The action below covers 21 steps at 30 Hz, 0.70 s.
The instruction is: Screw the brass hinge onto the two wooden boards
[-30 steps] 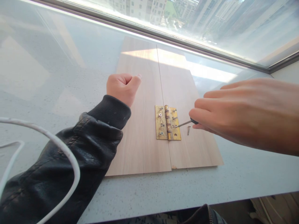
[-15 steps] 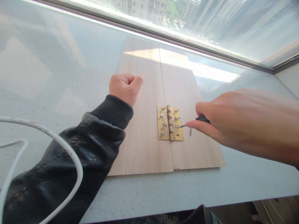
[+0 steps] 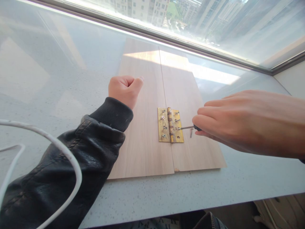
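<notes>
All around a gold-coloured, rectangular metal hinge (image 3: pixel 170 124), a speckled, whitish counter (image 3: pixel 162 197). Directly beneath the hinge, two flat, pale wooden boards (image 3: pixel 143 143), edge to edge. Left of the hinge, a black leather sleeve (image 3: pixel 71 159). Right of the hinge, the right hand (image 3: pixel 240 122), closed in a grip. Left of the hinge and farther off, the left hand (image 3: pixel 125 90), clenched in a fist; on or just above a board, impossible to tell. Between both hands, nearer the right: the hinge. Grasped in the right hand, a slim, dark-handled metal screwdriver (image 3: pixel 187 128), tip at the hinge's right leaf. Just right of the hinge, lying loose, a small threaded metal screw (image 3: pixel 191 133).
</notes>
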Tool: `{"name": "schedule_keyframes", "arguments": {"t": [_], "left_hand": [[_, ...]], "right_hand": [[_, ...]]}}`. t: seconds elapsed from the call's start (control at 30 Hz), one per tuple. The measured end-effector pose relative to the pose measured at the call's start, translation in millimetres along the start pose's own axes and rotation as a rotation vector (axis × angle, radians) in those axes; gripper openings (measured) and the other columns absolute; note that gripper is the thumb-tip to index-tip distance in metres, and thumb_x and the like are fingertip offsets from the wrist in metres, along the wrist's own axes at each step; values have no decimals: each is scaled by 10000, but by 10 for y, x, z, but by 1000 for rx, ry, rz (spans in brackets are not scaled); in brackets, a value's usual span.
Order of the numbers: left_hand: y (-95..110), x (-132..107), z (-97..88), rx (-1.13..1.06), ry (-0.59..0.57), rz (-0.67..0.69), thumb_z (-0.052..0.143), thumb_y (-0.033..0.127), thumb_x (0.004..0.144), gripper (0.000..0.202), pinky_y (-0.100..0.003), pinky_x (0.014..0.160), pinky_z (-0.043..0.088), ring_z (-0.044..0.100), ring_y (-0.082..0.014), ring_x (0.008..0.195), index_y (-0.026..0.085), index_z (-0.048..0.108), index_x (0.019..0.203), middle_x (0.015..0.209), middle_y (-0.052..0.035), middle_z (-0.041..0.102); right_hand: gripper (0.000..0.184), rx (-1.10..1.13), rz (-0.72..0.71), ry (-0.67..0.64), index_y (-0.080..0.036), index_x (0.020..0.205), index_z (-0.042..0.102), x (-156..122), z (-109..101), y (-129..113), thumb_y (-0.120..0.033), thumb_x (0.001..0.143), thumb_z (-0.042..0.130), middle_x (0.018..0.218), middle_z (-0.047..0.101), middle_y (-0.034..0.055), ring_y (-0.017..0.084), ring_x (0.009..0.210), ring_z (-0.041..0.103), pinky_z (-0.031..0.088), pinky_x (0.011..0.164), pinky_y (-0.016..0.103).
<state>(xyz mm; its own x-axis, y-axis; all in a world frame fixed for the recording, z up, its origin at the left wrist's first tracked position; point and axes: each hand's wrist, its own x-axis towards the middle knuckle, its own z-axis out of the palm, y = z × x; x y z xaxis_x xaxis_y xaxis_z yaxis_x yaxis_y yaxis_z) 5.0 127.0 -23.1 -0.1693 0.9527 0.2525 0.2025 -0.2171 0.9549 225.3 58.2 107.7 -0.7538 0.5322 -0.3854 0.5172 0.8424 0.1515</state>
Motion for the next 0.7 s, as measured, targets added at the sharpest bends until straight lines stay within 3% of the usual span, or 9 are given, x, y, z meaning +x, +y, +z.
{"name": "schedule_keyframes", "arguments": {"t": [0.07,0.2,0.3,0.37,0.47,0.53,0.7], "left_hand": [[4,0,-6,0,-4,-6,612,298,755,489,-316,430,119,246,-70,381,198,315,380,394,43,243],[11,0,-11,-2,-9,-6,609,285,749,482,-316,430,114,239,-77,395,205,305,383,398,42,230],[11,2,-5,-7,-10,1,612,274,744,493,-314,433,101,220,-78,405,203,279,388,406,40,210],[9,3,0,-13,-4,8,608,251,743,499,-310,436,90,200,-77,416,196,258,392,412,39,191],[0,6,3,-21,0,19,602,219,739,497,-306,435,86,186,-74,422,190,244,396,414,38,183],[-12,11,-1,-12,-1,22,612,244,749,506,-308,426,98,201,-72,412,192,253,397,409,38,201],[-38,28,-19,7,-38,30,640,294,760,534,-304,410,113,218,-75,398,191,269,390,394,33,235]], "right_hand": [[266,7,65,8,-224,648,473,34,23,-17,-287,901,423,538,483,-11,132,442,349,199,473,318],[481,38,376,-107,-223,591,528,108,52,18,-560,895,368,467,491,1,136,376,374,244,430,312],[587,85,470,-205,-218,548,522,76,93,14,-611,917,290,471,524,17,147,377,425,287,441,328],[521,66,443,-173,-226,628,548,7,121,-33,-593,919,321,501,546,10,156,389,447,272,433,324],[260,2,383,-75,-246,808,551,-84,121,-103,-475,888,458,582,583,-13,148,392,450,229,414,307],[135,-54,312,-35,-247,783,517,-94,85,-104,-360,856,503,587,563,-21,136,393,430,211,423,303],[124,-128,92,5,-234,678,469,-10,-3,-12,-159,768,512,561,491,-11,129,428,351,180,471,321]]}}
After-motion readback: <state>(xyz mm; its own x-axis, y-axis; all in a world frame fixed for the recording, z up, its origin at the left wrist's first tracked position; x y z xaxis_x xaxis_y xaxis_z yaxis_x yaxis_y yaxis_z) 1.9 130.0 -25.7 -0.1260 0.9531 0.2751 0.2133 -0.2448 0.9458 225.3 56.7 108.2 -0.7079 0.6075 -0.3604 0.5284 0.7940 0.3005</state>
